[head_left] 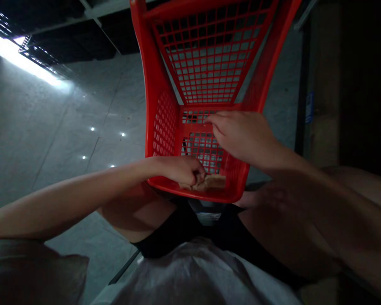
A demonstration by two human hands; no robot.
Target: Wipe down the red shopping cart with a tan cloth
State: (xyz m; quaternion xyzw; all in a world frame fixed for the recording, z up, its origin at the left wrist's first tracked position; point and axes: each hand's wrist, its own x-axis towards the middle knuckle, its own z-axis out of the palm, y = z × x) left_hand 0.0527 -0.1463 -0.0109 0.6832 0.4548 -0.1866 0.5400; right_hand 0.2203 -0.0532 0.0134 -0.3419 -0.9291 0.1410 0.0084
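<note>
A red plastic shopping basket [150,97] with lattice walls stands between my knees. Inside its near end, my left hand [186,170] is closed on a crumpled tan cloth [215,182], which lies low against the near wall. I cannot tell whether the piece is fabric or soft paper. My right hand [239,131] is over the right side of the basket, its thumb and fingers pressed together and pointing left. Whatever the right fingertips may hold is too small or hidden to make out.
Grey tiled floor [66,127] with bright light reflections spreads to the left. Dark shelving [73,38] lines the back left. On the right is a brown upright panel [325,106] with a blue label [309,108]. My bare knees flank the basket's near end.
</note>
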